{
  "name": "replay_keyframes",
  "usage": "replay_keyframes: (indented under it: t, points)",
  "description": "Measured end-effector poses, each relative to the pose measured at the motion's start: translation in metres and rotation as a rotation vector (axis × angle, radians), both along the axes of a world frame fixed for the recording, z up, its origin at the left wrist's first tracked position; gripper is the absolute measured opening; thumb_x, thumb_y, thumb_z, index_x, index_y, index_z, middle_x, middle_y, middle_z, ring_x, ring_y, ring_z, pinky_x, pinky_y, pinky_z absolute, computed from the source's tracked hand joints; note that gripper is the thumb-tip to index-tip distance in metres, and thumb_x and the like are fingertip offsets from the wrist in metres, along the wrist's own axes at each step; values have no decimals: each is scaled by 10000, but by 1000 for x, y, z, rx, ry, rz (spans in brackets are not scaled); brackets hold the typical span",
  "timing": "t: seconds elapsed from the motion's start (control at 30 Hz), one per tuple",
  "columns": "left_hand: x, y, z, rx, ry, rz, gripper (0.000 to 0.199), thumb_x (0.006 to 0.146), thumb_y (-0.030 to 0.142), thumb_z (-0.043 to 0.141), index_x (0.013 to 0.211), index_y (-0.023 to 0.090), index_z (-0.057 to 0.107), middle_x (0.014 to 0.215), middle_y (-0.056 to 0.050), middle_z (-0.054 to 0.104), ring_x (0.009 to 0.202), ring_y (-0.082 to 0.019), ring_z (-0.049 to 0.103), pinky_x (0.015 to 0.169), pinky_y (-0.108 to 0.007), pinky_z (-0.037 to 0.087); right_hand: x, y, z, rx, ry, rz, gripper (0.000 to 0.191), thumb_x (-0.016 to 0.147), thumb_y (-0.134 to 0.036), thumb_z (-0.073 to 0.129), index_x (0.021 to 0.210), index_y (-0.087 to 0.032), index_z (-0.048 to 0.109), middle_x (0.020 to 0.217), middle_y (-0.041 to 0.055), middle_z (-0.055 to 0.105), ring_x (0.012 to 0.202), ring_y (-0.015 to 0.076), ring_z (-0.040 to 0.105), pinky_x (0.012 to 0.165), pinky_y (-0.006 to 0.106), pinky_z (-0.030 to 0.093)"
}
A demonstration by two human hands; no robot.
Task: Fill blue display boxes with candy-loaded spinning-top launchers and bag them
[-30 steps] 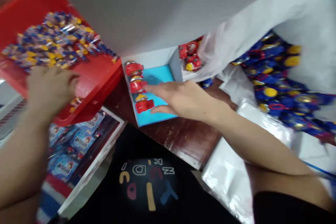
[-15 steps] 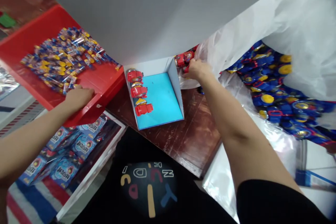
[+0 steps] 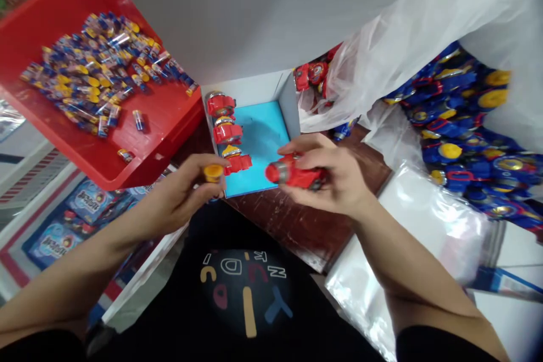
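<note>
In my left hand (image 3: 186,189) is a small tube with a yellow cap (image 3: 212,172), pinched between thumb and fingers. My right hand (image 3: 337,178) grips a red toy (image 3: 299,173) with a silvery band, slightly blurred. Both hands hover over the near part of an open box with a light-blue bottom (image 3: 258,124), a short way apart. Three similar red toys (image 3: 228,134) stand in a row along the box's left wall. To the left, a red bin (image 3: 159,141) holds a heap of small yellow-capped tubes (image 3: 91,82).
White plastic bagging (image 3: 373,62) at the right partly covers more red toys (image 3: 311,76) and a pile of blue toys (image 3: 449,136). Clear plastic bags (image 3: 403,226) lie on the right. Printed blue packages (image 3: 91,201) sit in a crate below the bin. A grey-white panel (image 3: 271,17) rises behind the box.
My left hand has come out of the red bin with a tube. My right hand has moved from the bagged red toys to the box's near side, bringing one red toy.
</note>
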State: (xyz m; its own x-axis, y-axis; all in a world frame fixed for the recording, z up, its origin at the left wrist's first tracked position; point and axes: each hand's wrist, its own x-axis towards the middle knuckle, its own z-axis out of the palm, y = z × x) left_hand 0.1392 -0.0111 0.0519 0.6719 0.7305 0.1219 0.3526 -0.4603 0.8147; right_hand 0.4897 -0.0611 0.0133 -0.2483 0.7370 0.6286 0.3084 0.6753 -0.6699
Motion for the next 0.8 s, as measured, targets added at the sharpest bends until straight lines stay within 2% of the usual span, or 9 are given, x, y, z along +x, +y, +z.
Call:
replay_keyframes:
  t: [0.1,0.27,0.43,0.5,0.57,0.63,0.7,0.77,0.8]
  points:
    - [23,-16,-7,-123,99,-102,384,1086,393,636,1450,271,609,1212,-57,755,998,-165,738,886,-272,600,-27,-5,3,116,-235,-17,432,900,-358,855,1261,-280,631,1151,73,740,1000,229,739,889,427,611]
    - [34,-12,-7,-115,126,-185,228,1079,401,653,1177,216,742,1018,-10,766,883,-126,709,804,-223,552,-34,-10,-3,150,-254,14,391,921,-387,849,1234,-239,667,1095,74,727,975,204,699,871,383,606]
    - [44,-18,-8,167,77,-259,171,1086,286,629,1188,162,685,1010,-56,729,923,-165,682,834,-277,547,-42,-27,-3,151,-288,16,314,941,-341,823,1178,-189,686,1025,92,720,910,198,674,809,360,602]
    - [47,-21,-18,435,67,-247,164,1066,237,643,1189,127,649,1004,-87,722,942,-206,668,873,-334,548,-48,-31,-3,-2,-224,-30,269,945,-356,808,1125,-188,699,972,68,720,857,180,676,775,337,590]
    - [47,-22,-31,687,91,-243,195,1045,208,664,1206,107,620,1007,-109,726,936,-240,653,878,-384,540,-52,-32,-4,-378,-130,17,244,967,-412,773,1026,-186,702,857,23,707,747,143,657,694,289,566]
    - [45,-21,-42,796,123,-243,226,1037,216,681,1225,117,604,1025,-110,736,930,-253,648,861,-399,530,-51,-30,-4,-734,-43,109,328,1006,-506,706,1028,-179,694,785,2,696,648,121,629,594,256,536]
    - [40,-17,-46,727,141,-224,233,1046,274,687,1224,148,605,1038,-96,737,931,-246,643,851,-391,520,-41,-29,-5,-776,-14,150,537,969,-609,727,1274,-171,665,1000,72,769,756,163,712,631,290,602]
    - [34,-15,-43,515,126,-203,217,1065,326,667,1211,174,617,1034,-79,726,929,-223,638,845,-363,519,-27,-31,-6,-508,-101,113,841,888,-605,829,1567,-226,507,1448,180,676,1149,279,756,867,413,681]
    - [33,-15,-40,379,114,-200,201,1075,331,650,1207,182,627,1022,-70,716,916,-206,636,828,-341,520,-20,-33,-7,-338,-189,100,891,899,-526,847,1649,-289,428,1607,178,568,1345,318,685,999,471,664]
